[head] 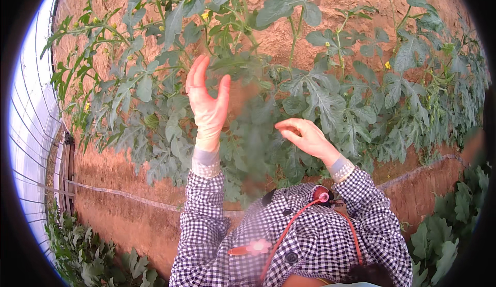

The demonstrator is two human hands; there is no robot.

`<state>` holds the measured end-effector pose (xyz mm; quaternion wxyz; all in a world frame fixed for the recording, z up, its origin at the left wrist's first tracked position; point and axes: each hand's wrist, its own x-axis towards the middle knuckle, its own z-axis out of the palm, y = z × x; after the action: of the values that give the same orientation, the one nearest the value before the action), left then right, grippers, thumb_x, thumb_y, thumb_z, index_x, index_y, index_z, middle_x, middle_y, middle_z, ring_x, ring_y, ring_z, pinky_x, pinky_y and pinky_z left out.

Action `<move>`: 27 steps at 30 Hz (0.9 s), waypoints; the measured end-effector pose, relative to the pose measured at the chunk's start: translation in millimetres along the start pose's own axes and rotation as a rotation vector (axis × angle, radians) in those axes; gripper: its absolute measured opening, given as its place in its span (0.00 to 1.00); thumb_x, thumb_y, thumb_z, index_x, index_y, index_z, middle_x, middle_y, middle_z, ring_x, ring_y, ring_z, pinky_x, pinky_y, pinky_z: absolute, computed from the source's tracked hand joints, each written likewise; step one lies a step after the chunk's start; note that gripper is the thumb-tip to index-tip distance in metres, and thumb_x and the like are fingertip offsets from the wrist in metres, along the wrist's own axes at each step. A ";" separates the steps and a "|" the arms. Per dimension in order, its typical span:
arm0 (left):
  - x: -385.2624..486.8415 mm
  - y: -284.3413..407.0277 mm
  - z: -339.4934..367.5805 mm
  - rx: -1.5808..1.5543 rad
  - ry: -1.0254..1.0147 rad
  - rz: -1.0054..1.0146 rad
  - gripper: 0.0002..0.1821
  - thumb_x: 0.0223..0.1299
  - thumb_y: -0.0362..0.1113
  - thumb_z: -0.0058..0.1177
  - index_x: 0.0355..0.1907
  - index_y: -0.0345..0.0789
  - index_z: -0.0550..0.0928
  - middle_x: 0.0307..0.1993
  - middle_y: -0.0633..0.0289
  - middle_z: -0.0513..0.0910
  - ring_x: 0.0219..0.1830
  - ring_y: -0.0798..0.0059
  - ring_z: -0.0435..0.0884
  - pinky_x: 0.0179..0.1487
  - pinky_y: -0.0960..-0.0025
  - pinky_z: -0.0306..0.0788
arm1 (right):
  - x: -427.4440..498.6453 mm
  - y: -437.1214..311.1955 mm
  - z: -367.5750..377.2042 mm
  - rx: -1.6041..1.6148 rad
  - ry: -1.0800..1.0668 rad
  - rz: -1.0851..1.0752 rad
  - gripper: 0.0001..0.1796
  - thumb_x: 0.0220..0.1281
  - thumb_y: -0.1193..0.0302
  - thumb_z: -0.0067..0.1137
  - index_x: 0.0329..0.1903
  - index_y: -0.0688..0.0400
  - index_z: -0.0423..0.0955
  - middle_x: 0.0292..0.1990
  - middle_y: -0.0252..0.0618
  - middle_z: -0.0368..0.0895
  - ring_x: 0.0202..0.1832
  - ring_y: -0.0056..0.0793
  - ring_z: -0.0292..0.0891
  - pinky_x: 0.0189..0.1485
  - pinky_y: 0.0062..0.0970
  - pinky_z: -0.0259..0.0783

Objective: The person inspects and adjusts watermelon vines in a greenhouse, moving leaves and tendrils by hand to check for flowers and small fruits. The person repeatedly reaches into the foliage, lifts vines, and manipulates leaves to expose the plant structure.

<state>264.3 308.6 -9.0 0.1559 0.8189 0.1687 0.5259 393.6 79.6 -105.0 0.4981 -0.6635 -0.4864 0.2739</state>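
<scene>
Lobed-leaved watermelon vines (317,97) with small yellow flowers (387,65) spread across the soil before me. My left hand (207,97) is raised at the left of the middle, its fingers upright and its thumb apart, with nothing seen in it; leaves lie around it. Lower and to the right, my right hand (304,135) points left over the foliage, fingers bent and thumb near the forefinger. Whether anything thin is between those fingertips cannot be told. A blurred greenish patch hangs between the hands, its nature unclear.
A pale drip line (131,197) runs along the bare soil near my body. More leafy plants stand at the lower left (89,254) and lower right (438,240). Translucent plastic sheeting (33,112) with dark lines curves along the left edge. A red cord (288,229) hangs over my checked clothing.
</scene>
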 end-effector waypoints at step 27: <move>88.8 -61.7 13.8 -0.349 -0.237 -0.589 0.29 0.65 0.40 0.50 0.67 0.31 0.69 0.59 0.46 0.78 0.61 0.56 0.76 0.63 0.63 0.69 | 98.8 -48.1 -16.2 0.282 0.566 -0.061 0.44 0.67 0.62 0.62 0.76 0.67 0.50 0.57 0.55 0.78 0.51 0.32 0.80 0.56 0.31 0.74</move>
<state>304.6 401.8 30.6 0.4567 0.7515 0.2856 0.3810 426.6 165.4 -42.8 0.7088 -0.6227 -0.3056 0.1282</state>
